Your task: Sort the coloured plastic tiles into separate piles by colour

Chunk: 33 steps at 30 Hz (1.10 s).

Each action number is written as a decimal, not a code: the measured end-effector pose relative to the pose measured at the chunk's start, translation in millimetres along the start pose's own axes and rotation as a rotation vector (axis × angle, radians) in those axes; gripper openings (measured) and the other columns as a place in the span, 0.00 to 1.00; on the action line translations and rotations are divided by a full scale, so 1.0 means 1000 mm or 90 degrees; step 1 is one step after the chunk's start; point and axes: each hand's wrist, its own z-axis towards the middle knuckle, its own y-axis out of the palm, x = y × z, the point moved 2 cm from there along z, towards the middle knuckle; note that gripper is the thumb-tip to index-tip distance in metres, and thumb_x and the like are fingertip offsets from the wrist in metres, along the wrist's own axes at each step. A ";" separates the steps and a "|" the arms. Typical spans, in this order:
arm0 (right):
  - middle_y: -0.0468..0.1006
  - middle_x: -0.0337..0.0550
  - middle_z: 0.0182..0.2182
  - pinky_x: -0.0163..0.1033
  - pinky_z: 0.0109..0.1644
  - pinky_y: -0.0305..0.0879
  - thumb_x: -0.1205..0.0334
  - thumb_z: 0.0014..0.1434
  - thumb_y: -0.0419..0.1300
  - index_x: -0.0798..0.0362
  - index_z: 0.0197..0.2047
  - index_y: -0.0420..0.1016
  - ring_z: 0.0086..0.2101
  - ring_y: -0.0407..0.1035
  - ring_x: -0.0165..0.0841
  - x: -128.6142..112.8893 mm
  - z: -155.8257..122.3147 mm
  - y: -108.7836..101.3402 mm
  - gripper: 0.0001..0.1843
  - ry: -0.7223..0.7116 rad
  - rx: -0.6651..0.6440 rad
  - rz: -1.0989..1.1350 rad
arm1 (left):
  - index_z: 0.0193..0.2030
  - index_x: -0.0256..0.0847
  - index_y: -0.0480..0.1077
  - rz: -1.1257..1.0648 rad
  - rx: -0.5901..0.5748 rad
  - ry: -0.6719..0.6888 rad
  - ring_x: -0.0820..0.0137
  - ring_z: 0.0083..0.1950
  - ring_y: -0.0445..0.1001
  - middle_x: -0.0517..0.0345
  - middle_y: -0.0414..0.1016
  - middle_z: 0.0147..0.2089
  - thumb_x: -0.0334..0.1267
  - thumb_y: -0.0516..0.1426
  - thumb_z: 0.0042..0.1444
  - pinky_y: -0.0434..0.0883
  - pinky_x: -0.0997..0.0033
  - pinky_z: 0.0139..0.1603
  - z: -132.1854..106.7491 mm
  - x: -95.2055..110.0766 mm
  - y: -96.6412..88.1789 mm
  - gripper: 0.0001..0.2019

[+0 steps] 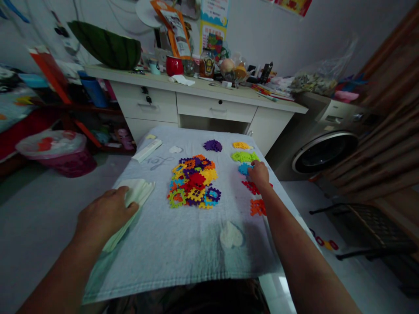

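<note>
My left hand [106, 213] is closed on a pale green cloth [140, 192] at the left edge of the table. My right hand [259, 174] reaches to the right side, its fingers pressed together at the blue plastic building pieces [244, 168], partly covering them. Around it, small groups sorted by colour run down that side: yellow pieces [241, 145], light green pieces [244, 156], red pieces [251, 187] and orange pieces [257, 207]. Purple pieces [212, 145] lie farther back. A mixed heap of notched, interlocking pieces [194, 181] sits mid-table.
A light blue cloth [183, 244] covers the table. A white, long box-like object [147, 151] lies at its back left. Beyond stands a white cabinet [203, 102] with a cluttered top, beside a washing machine [327, 139]. A pink bin [59, 157] is at left, a chair [369, 226] at right.
</note>
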 end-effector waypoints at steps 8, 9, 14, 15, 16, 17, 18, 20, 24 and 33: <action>0.76 0.46 0.37 0.39 0.44 0.64 0.65 0.58 0.59 0.56 0.45 0.74 0.37 0.70 0.34 -0.062 -0.064 -0.006 0.11 -0.318 -0.160 0.219 | 0.61 0.40 0.65 -0.060 -0.041 -0.020 0.52 0.50 0.76 0.43 0.75 0.55 0.54 0.48 0.55 0.71 0.57 0.47 0.007 -0.017 -0.018 0.30; 0.76 0.46 0.38 0.38 0.44 0.64 0.64 0.58 0.60 0.56 0.44 0.74 0.37 0.70 0.34 -0.069 -0.075 -0.004 0.10 -0.369 -0.202 0.242 | 0.61 0.40 0.65 -0.075 -0.039 -0.023 0.52 0.50 0.76 0.43 0.75 0.56 0.53 0.48 0.55 0.71 0.57 0.48 0.008 -0.020 -0.019 0.30; 0.74 0.48 0.44 0.43 0.51 0.62 0.59 0.54 0.66 0.55 0.47 0.75 0.44 0.68 0.37 -0.081 -0.109 0.009 0.17 -0.484 -0.252 0.246 | 0.59 0.37 0.66 -0.181 -0.040 0.001 0.55 0.54 0.74 0.45 0.73 0.58 0.53 0.47 0.52 0.69 0.60 0.54 0.014 -0.034 -0.019 0.32; 0.74 0.49 0.44 0.43 0.52 0.62 0.58 0.54 0.66 0.55 0.48 0.75 0.44 0.67 0.38 -0.080 -0.110 0.012 0.19 -0.486 -0.249 0.241 | 0.58 0.36 0.66 -0.208 -0.041 0.011 0.56 0.55 0.74 0.45 0.73 0.58 0.53 0.47 0.51 0.69 0.61 0.55 0.015 -0.036 -0.019 0.32; 0.74 0.49 0.45 0.44 0.52 0.61 0.57 0.54 0.66 0.55 0.48 0.74 0.44 0.67 0.38 -0.079 -0.111 0.014 0.20 -0.487 -0.246 0.239 | 0.58 0.35 0.66 -0.235 -0.042 0.019 0.57 0.55 0.74 0.46 0.73 0.58 0.53 0.46 0.51 0.68 0.61 0.56 0.016 -0.038 -0.020 0.32; 0.74 0.48 0.44 0.44 0.52 0.61 0.56 0.54 0.66 0.55 0.49 0.74 0.44 0.67 0.38 -0.077 -0.111 0.017 0.20 -0.487 -0.245 0.242 | 0.58 0.35 0.66 -0.259 -0.045 0.019 0.57 0.55 0.74 0.46 0.73 0.58 0.53 0.46 0.50 0.68 0.62 0.57 0.016 -0.040 -0.021 0.32; 0.74 0.48 0.44 0.43 0.52 0.61 0.56 0.54 0.66 0.54 0.48 0.75 0.44 0.67 0.38 -0.076 -0.110 0.018 0.19 -0.489 -0.244 0.247 | 0.57 0.35 0.66 -0.280 -0.049 0.020 0.58 0.55 0.74 0.45 0.73 0.58 0.53 0.46 0.50 0.68 0.62 0.57 0.015 -0.041 -0.022 0.33; 0.74 0.47 0.43 0.43 0.51 0.61 0.58 0.55 0.65 0.54 0.47 0.75 0.43 0.67 0.37 -0.074 -0.109 0.020 0.17 -0.489 -0.238 0.261 | 0.56 0.35 0.67 -0.311 -0.051 0.016 0.58 0.54 0.74 0.46 0.73 0.57 0.53 0.45 0.49 0.68 0.61 0.56 0.013 -0.041 -0.025 0.32; 0.75 0.46 0.42 0.42 0.49 0.61 0.60 0.55 0.65 0.55 0.46 0.75 0.41 0.67 0.36 -0.074 -0.108 0.020 0.15 -0.481 -0.229 0.283 | 0.53 0.37 0.68 -0.318 -0.018 0.021 0.56 0.53 0.74 0.46 0.74 0.54 0.55 0.44 0.50 0.69 0.59 0.56 0.006 -0.041 -0.030 0.31; 0.75 0.46 0.43 0.43 0.50 0.60 0.62 0.53 0.65 0.54 0.46 0.75 0.42 0.67 0.36 -0.074 -0.110 0.019 0.16 -0.458 -0.231 0.304 | 0.58 0.30 0.67 -0.288 0.022 0.021 0.56 0.58 0.72 0.43 0.71 0.60 0.53 0.43 0.53 0.65 0.60 0.63 0.010 -0.051 -0.028 0.34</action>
